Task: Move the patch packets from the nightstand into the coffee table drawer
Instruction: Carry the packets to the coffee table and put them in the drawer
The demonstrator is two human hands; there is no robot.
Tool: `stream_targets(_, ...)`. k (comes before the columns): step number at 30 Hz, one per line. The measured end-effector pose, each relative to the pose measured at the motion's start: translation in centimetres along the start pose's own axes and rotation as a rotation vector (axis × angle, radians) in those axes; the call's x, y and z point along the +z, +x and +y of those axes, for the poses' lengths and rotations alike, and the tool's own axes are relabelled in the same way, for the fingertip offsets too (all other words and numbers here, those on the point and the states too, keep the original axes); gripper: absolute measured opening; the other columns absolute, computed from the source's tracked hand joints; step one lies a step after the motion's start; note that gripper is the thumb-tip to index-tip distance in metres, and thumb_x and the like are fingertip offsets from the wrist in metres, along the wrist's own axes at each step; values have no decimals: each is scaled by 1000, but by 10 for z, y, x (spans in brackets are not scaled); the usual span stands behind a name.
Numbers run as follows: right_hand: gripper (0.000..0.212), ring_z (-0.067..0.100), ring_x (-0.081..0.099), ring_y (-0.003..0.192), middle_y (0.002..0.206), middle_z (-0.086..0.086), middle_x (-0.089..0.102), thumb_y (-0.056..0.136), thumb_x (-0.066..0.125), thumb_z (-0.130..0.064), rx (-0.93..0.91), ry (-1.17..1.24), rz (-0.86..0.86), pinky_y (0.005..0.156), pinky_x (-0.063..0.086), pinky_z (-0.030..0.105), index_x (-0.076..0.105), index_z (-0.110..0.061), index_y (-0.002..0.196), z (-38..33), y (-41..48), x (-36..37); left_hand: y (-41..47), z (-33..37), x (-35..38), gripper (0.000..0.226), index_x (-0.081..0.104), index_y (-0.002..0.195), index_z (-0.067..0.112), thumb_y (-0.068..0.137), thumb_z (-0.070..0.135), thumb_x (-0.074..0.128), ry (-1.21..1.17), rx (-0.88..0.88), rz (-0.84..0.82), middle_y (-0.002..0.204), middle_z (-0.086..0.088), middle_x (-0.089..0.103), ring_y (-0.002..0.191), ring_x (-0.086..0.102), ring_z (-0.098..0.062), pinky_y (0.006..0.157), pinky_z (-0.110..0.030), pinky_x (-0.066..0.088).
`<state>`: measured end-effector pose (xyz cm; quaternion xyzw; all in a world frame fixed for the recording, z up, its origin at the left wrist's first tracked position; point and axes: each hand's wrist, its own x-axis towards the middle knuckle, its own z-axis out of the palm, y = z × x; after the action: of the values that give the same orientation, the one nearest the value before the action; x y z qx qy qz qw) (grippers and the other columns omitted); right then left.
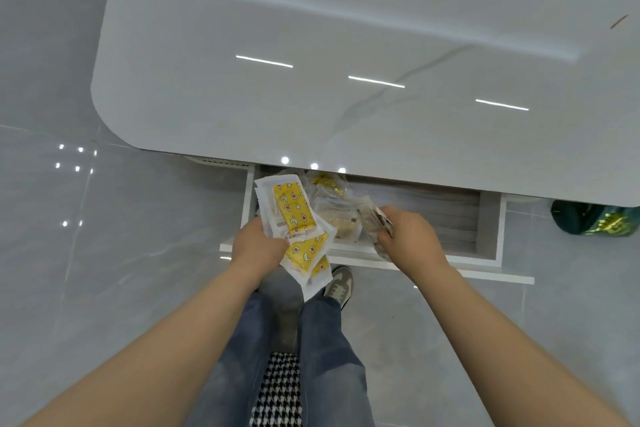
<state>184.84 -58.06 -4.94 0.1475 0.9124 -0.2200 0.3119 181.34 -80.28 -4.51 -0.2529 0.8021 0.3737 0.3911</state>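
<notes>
As arms (194, 322) reach over drawer (450, 215), left hand (258, 243) grips packets (292, 213) — right hand (412, 236) pinches packet (372, 227)

The coffee table top (311, 28) is gleaming glossy and marble-like, the drawer floor (450, 215) is showing matt wood grain, and the patch packets (294, 211) are glinting in clear plastic.

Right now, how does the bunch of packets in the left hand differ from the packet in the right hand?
The left hand holds a bunch of several packets, fanned, showing yellow star-and-moon print; the right hand holds a packet that looks pale brownish, no yellow showing. The bunch overhangs the front rim of the drawer; the packet hangs mostly over its inside. Both are gripped by curled fingers.
</notes>
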Motion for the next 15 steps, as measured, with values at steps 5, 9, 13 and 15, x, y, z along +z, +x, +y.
stream_targets(5, 23, 23, 51, 71, 86, 7, 64, 91, 50, -15, 28, -10, 24, 53, 32, 28, 58, -12, 113, 29, 24, 16, 31, -4, 37, 23, 58, 103, 23, 85, 10, 64, -2, -18, -55, 113, -4, 65, 100, 64, -24, 78, -33, 54)
stream_targets(9, 26, 29, 60, 81, 95, 12, 67, 95, 47, -21, 44, -15, 39, 61, 39, 29, 57, -13, 117, 53, 40, 28, 54, -1, 70, 21, 56, 91, 27, 85, 8, 63, -33, -8, -91, 105, -1, 65, 92, 63, -20, 74, -31, 53)
stream_targets(13, 23, 27, 52, 69, 88, 12, 66, 94, 45, -23, 69, -18, 61, 58, 39, 29, 58, -10, 109, 74, 54, 39, 73, 5, 97, 28, 60, 106, 21, 83, 5, 63, -75, -30, -114, 113, -7, 67, 102, 64, -27, 88, -41, 54)
stream_targets(15, 23, 27, 53, 68, 85, 12, 65, 95, 45, -23, 84, -9, 63, 57, 40, 29, 58, -9, 107, 84, 60, 44, 84, 7, 110, 32, 60, 112, 17, 83, 4, 63, -76, -33, -119, 113, -7, 66, 102, 64, -27, 86, -40, 55)
